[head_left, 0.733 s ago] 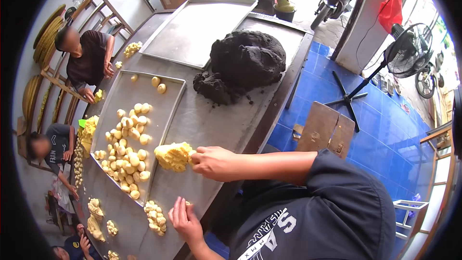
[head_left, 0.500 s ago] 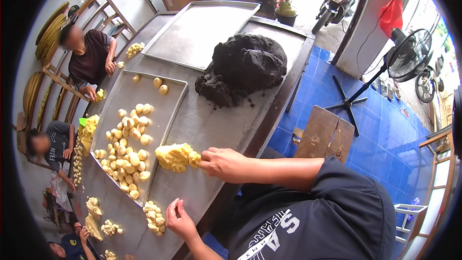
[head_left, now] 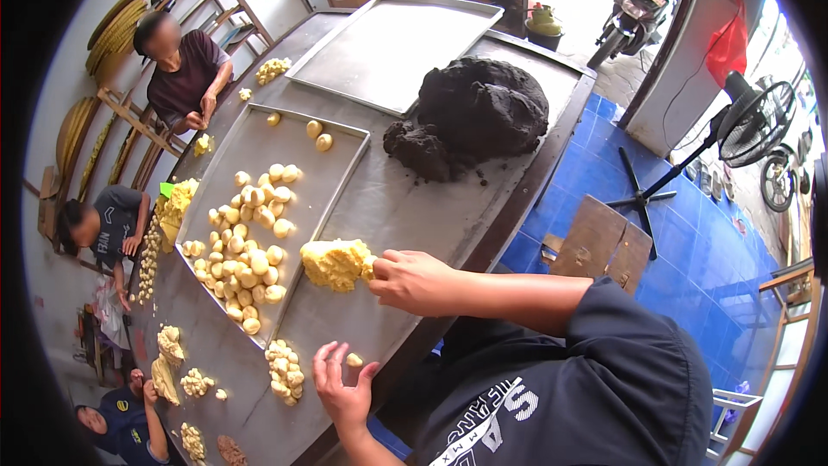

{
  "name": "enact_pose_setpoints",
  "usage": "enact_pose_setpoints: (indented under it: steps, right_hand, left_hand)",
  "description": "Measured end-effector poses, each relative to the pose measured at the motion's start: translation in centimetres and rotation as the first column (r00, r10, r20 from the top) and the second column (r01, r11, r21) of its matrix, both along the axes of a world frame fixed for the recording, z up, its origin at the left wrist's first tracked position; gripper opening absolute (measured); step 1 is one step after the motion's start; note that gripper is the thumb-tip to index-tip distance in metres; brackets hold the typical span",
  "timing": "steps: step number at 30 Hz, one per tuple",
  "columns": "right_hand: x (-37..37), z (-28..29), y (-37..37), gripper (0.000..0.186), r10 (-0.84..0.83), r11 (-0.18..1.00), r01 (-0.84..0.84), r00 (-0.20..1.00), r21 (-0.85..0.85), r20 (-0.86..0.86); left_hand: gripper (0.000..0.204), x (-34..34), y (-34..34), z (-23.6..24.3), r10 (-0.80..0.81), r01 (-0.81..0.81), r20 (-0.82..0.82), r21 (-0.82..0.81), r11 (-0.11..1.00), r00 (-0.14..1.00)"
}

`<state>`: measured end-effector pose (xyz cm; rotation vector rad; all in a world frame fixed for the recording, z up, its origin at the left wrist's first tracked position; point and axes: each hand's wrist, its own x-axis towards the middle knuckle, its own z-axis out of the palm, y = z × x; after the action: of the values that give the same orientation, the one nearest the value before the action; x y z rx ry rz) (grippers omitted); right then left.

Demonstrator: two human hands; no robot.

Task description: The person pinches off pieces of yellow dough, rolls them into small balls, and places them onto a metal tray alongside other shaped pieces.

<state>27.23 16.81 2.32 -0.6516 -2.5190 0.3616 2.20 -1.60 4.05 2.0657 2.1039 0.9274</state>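
Observation:
My right hand [head_left: 416,281] is closed on the near end of a crumbly yellow dough lump [head_left: 335,264], which lies on the metal tabletop. Lower down, my left hand [head_left: 345,393] has its fingers and thumb apart. A small dough piece [head_left: 354,360] shows in the gap between them; I cannot tell whether it touches the table. Just left of that hand is a pile of small dough pieces [head_left: 284,371]. Beyond the lump, a shallow metal tray [head_left: 332,194] holds many round pale-yellow balls [head_left: 246,272], mostly in its nearer half.
A big dark mound of paste [head_left: 483,112] sits at the far right of the table, beside a second metal tray [head_left: 392,47]. Several people [head_left: 185,78] work along the left side with yellow dough [head_left: 177,203]. A wooden stool [head_left: 601,246] and standing fan [head_left: 755,125] are on the blue floor.
The view has shifted, moving the scene rightward. My left hand's fingers have spread, and a small dough piece now shows beside them. My right hand stays at the dough lump.

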Motion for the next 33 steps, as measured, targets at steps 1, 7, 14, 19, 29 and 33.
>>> enact_pose_setpoints:
  steps: [1, 7, 14, 19, 29, 33]
  right_hand:
    - [0.2, 0.0, -0.4, 0.017, -0.019, 1.000, 0.020, 0.999, 0.015, -0.032]
    - [1.0, 1.6, 0.0, 0.020, -0.104, 0.984, 0.087, 0.989, -0.156, -0.106]
    - [0.7, 0.6, 1.8, 0.005, 0.003, 0.999, -0.004, 1.000, 0.037, 0.016]
    - [-0.7, -0.5, 1.7, 0.008, -0.093, 0.983, 0.081, 0.993, 0.165, 0.069]
    - [2.3, 0.3, -0.7, 0.036, -0.163, 0.984, 0.162, 0.987, -0.074, -0.008]
    - [0.5, 0.6, -1.4, 0.021, -0.155, 0.988, 0.153, 0.984, 0.028, 0.090]
  left_hand:
    - [0.024, -0.1, -0.3, 0.2, -0.075, 0.075, 0.014, -0.032, 0.997, 0.997]
    - [0.024, 0.4, 0.3, -0.3, 0.279, -0.177, 0.486, -0.245, 0.953, 0.829]
    - [0.022, 0.6, -0.5, -1.1, 0.140, -0.139, -0.004, 0.024, 0.990, 0.990]
    - [0.019, -0.4, -0.1, -2.5, 0.072, -0.071, -0.009, 0.092, 0.993, 0.997]
    - [0.028, -0.8, -0.7, 1.2, -0.041, -0.048, -0.343, -0.246, 0.968, 0.938]
    - [0.026, -1.5, 7.6, 3.3, -0.113, 0.132, -0.415, 0.017, 0.991, 0.903]
